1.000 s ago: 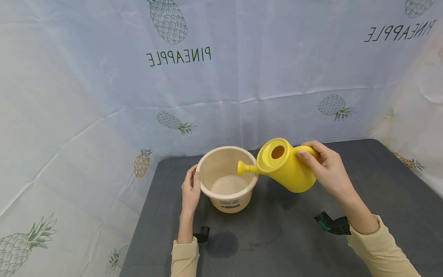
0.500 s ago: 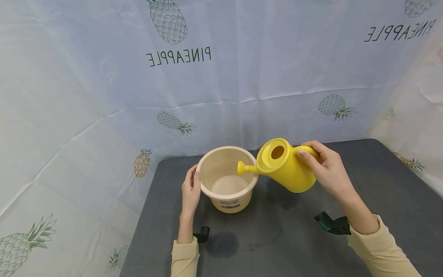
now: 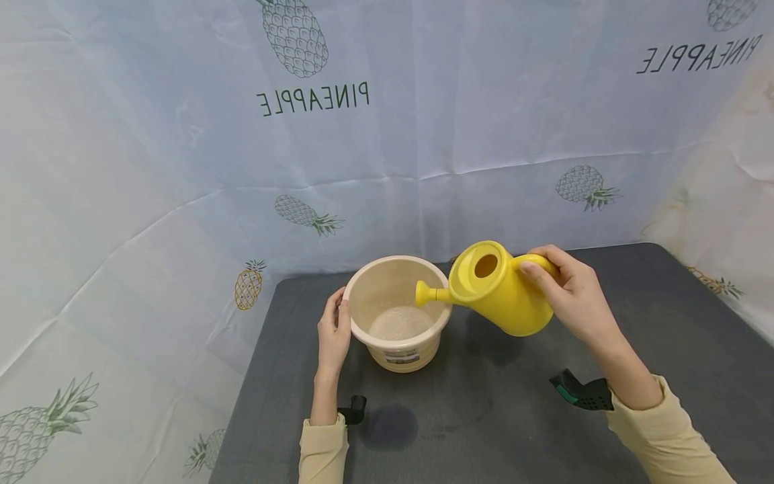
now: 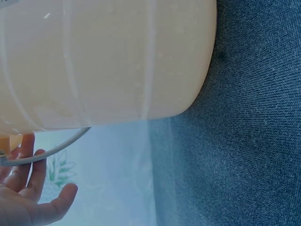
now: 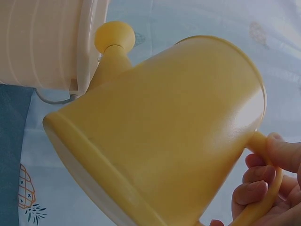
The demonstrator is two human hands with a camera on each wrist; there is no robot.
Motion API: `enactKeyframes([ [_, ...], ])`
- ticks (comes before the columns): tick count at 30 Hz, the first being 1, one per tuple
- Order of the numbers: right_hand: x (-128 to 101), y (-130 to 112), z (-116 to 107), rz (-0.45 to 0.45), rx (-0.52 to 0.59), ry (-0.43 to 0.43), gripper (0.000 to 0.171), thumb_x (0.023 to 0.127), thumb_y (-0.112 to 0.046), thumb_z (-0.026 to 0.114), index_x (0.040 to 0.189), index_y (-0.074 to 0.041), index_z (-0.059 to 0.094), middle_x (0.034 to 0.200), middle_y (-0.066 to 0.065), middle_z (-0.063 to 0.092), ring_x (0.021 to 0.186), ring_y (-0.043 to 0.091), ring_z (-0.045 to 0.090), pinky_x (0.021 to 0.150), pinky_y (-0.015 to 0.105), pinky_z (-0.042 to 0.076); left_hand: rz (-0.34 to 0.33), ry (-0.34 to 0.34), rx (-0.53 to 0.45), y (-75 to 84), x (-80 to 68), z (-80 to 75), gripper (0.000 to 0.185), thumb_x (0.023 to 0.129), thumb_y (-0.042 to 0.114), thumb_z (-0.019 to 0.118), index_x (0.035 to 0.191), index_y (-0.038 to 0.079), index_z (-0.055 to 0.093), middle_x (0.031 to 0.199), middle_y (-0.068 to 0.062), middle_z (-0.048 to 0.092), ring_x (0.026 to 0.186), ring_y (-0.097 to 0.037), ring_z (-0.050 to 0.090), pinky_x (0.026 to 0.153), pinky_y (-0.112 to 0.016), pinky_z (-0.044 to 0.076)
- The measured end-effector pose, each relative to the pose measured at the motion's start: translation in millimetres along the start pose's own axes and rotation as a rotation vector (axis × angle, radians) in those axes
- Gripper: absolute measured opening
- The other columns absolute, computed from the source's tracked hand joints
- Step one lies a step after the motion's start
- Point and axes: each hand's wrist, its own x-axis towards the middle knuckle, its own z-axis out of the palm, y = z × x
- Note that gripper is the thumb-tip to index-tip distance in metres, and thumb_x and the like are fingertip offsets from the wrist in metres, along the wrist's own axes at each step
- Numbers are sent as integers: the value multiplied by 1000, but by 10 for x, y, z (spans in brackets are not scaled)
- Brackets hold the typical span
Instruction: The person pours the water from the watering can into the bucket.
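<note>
A beige plastic bucket [image 3: 417,356] stands on the dark grey table [image 3: 665,323], with water rippling in its bottom. My left hand [image 3: 334,333] rests against the bucket's left rim, fingers straight. In the left wrist view the bucket wall [image 4: 103,61] fills the top and the left hand's fingers [image 4: 28,197] lie near its wire handle. My right hand [image 3: 568,292] grips the handle of a yellow watering can [image 3: 502,289], tilted so its spout [image 3: 426,294] hangs over the bucket's right rim. The right wrist view shows the watering can [image 5: 164,127] from below and the fingers [image 5: 263,188] curled round the handle.
A blue cloth printed with pineapples [image 3: 387,121] walls in the table at the back and both sides. A dark wet patch [image 3: 390,425] lies on the table near my left sleeve. Black wrist straps [image 3: 580,393] show on both arms.
</note>
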Motion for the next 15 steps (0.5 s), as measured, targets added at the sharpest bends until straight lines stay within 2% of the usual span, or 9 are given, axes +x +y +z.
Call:
enactKeyframes([
  [10,4,-14,1,-2,5,2,13,94,-13,56,104,-6,61,86,5,55,70,15,48,60,20,39,3,-5,-9,3,0,-2,37,100,9,41,133,-6,44,124,-25,52,105,-40,56,77,-45,50],
  [15,5,-25,1,9,3,4,13,94,-15,56,103,-7,61,85,4,55,70,15,48,61,21,40,1,-6,-13,3,2,-3,37,100,10,41,133,-6,44,123,-25,53,103,-41,57,74,-33,51],
])
